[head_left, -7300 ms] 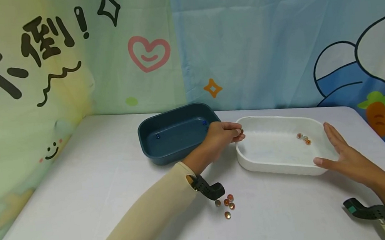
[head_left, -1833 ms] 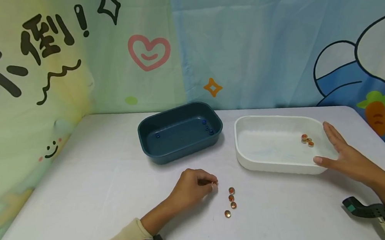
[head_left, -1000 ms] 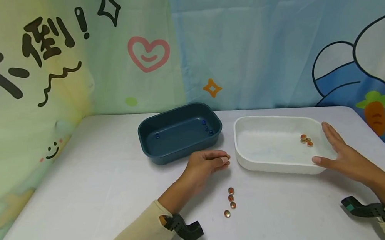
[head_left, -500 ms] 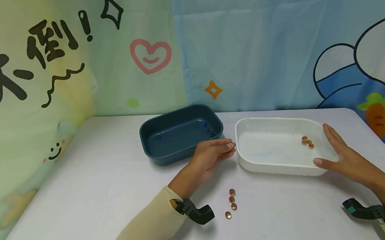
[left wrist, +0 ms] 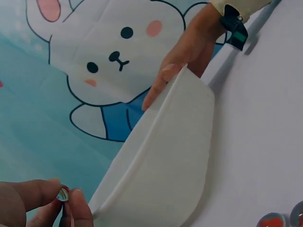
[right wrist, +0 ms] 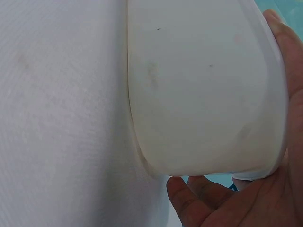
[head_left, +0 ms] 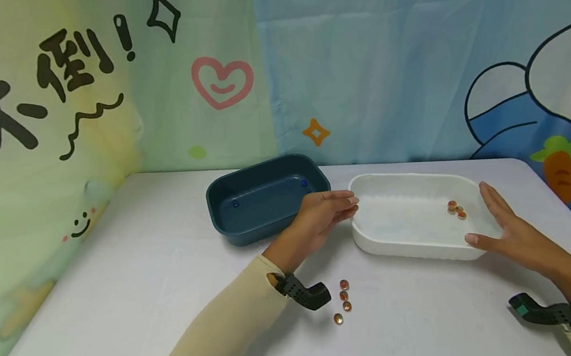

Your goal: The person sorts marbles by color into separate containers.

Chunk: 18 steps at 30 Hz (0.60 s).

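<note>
My left hand (head_left: 315, 221) is at the left rim of the white tray (head_left: 398, 219). In the left wrist view its thumb and fingertips pinch a small clear glass marble (left wrist: 63, 194) with red and green in it; in the head view the fingers hide it. My right hand (head_left: 521, 241) holds the tray's right end, thumb over the front rim and fingers along the end wall. In the right wrist view some fingers (right wrist: 189, 198) show at the tray's corner. Several orange-red marbles (head_left: 457, 210) lie together inside the tray, toward its right end.
Left of the white tray stands a dark blue-green tray (head_left: 255, 212) with a few small blue marbles, partly covered by my left hand. Several loose orange-red marbles (head_left: 344, 296) lie on the white table in front. A printed cloth (head_left: 357, 68) hangs behind.
Over the last two seconds my left hand has moved from the table marbles up and right to the white tray's left rim, carrying a marble. The right hand stays at the tray.
</note>
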### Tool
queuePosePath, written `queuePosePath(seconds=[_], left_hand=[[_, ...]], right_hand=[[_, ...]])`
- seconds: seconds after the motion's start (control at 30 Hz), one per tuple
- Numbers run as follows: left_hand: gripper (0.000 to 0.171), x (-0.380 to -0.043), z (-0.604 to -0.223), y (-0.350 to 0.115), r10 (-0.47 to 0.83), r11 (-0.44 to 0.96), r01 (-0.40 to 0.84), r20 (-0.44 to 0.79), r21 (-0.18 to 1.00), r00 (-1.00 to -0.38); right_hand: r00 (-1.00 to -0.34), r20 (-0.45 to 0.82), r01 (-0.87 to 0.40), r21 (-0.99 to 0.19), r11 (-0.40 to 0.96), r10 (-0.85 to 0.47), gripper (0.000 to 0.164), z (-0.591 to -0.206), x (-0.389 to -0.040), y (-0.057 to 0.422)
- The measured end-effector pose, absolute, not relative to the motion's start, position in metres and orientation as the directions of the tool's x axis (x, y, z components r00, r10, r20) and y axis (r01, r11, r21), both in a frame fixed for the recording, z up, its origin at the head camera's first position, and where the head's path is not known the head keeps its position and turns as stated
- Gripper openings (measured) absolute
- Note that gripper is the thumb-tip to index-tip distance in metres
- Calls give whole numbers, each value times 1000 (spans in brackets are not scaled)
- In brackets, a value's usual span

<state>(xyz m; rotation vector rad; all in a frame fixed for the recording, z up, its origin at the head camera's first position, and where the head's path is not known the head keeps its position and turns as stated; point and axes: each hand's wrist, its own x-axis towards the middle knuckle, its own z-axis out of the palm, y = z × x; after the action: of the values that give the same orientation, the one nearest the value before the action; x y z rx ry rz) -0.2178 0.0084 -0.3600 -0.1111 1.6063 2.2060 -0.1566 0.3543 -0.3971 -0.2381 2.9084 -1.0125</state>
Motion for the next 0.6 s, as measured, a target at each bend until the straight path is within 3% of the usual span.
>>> queuePosePath(seconds=[0.6], left_hand=[[22, -239, -357, 18, 262, -165, -356, -308, 920, -915]], right_hand=[[-986, -8, -123, -625, 771, -164, 108, -396, -156, 354]])
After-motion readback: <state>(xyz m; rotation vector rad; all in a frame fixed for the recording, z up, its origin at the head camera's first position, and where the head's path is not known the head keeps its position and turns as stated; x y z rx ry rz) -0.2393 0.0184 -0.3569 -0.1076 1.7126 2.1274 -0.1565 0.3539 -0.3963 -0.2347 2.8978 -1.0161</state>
